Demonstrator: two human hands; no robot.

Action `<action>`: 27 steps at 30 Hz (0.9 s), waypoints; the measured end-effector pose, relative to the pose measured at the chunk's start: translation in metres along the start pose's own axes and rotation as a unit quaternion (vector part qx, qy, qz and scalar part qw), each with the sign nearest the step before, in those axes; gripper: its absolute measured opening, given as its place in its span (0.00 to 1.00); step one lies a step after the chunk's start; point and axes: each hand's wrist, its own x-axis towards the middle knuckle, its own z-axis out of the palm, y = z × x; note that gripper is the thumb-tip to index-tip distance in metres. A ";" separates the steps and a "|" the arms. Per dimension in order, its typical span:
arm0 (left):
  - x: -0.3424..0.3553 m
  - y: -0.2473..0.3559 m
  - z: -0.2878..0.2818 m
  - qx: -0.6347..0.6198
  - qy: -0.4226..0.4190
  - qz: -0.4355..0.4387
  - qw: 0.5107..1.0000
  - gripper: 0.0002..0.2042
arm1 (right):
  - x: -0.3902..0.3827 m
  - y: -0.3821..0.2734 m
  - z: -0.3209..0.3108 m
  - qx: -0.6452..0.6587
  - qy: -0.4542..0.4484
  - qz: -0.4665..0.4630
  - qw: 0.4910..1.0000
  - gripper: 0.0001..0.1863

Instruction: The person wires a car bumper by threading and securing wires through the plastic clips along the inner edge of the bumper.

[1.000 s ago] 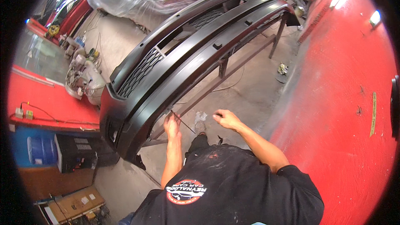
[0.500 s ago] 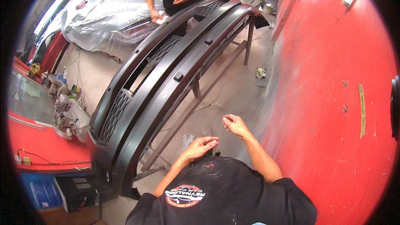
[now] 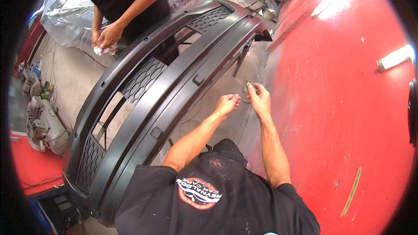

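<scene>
A long black car bumper point(image 3: 143, 113) with honeycomb grille sections runs diagonally to the left of my hands. My left hand point(image 3: 228, 105) is closed, its fingers curled in beside the bumper's near edge and apart from it. Just to its right, my right hand point(image 3: 260, 101) is raised with thumb and fingertips pinched together. Whatever either hand may hold is too small or hidden to make out. A crumpled yellowish wad point(image 3: 247, 83) shows right behind my right fingertips, seemingly on the floor. Across the bumper, a co-worker's hands point(image 3: 109, 35) hold a white cloth point(image 3: 104, 51).
A red wall point(image 3: 331, 117) rises close on my right. Behind the co-worker stands a large shape under clear plastic sheeting point(image 3: 65, 21). An air compressor point(image 3: 45, 122) sits on the far left. A stand leg point(image 3: 240, 63) supports the bumper's far end.
My hands have moved forward and come closer together. The view has shifted, so the bumper appears nearer. The co-worker has moved left along the bumper and brought both hands together on the cloth.
</scene>
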 end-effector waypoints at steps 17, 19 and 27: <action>0.200 0.047 0.054 -0.456 -0.034 0.032 0.889 0.15 | 0.246 0.012 -0.008 -0.164 -0.166 -0.116 0.966 0.21; 0.196 0.042 0.050 -0.225 0.125 0.002 0.966 0.13 | 0.258 0.029 -0.008 -0.144 -0.193 -0.096 0.966 0.21; 0.177 0.048 0.047 -0.035 0.260 0.047 0.964 0.13 | 0.276 0.042 -0.008 -0.062 -0.168 -0.299 0.937 0.18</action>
